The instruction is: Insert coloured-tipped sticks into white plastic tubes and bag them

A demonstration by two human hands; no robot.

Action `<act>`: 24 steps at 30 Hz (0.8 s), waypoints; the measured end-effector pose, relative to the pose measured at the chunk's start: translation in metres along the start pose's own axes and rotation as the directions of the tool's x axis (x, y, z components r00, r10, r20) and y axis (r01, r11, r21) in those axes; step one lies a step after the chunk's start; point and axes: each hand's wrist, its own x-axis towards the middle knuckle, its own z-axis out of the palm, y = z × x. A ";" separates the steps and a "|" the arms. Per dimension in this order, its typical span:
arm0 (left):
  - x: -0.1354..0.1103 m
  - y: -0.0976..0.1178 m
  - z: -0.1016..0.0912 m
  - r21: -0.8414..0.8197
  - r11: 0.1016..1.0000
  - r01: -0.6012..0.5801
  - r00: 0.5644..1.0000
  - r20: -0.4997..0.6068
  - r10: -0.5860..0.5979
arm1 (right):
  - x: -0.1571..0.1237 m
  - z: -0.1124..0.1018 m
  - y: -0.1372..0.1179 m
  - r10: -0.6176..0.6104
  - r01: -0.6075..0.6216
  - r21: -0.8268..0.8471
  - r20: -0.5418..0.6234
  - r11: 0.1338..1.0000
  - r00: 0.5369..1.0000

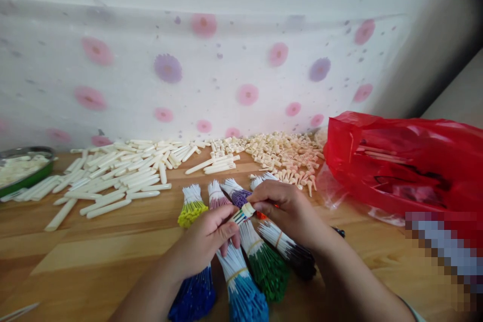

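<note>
Between my two hands is a cream slotted pen part (241,213), with dark and coloured strips showing through its slots. My left hand (211,234) pinches its lower left end, and the fingers of my right hand (281,206) close on its upper right end. Below and around them lie rubber-banded bundles of white-stemmed pen refills: yellow (191,206), dark blue (194,292), light blue (243,282), green (266,264) and black (292,251). Behind my hands are a pink bundle (218,195) and a purple bundle (236,192). My right hand partly hides some red or orange tips.
Many cream pen barrels (124,176) lie heaped at the left. Small slotted parts (283,151) are piled at the back, with plug-like pieces (302,178) before them. A green-sided bowl (30,176) stands far left; a red plastic bag (400,136) sits at the right. A flowered sheet (211,70) covers the wall.
</note>
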 end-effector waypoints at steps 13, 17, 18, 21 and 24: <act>-0.001 0.002 0.007 0.304 0.950 -0.065 0.973 -0.191 0.127 | 0.000 0.014 -0.003 0.062 -0.061 -0.211 -0.002 0.976 0.998; 0.002 -0.005 0.010 0.168 0.983 -0.069 0.984 -0.150 0.094 | 0.003 0.017 -0.003 0.051 -0.049 -0.284 -0.001 0.958 0.999; 0.003 -0.007 0.011 0.116 0.991 -0.060 0.987 -0.141 0.076 | 0.003 0.017 -0.002 0.052 -0.052 -0.272 -0.008 0.961 0.999; 0.003 -0.008 0.012 -0.060 0.997 -0.038 0.993 -0.111 0.031 | 0.003 0.019 0.001 0.082 -0.089 -0.116 -0.066 0.989 0.994; 0.002 -0.004 0.013 -0.179 0.983 -0.033 0.998 -0.061 0.022 | 0.003 0.021 0.004 0.178 -0.162 0.130 -0.121 0.978 0.977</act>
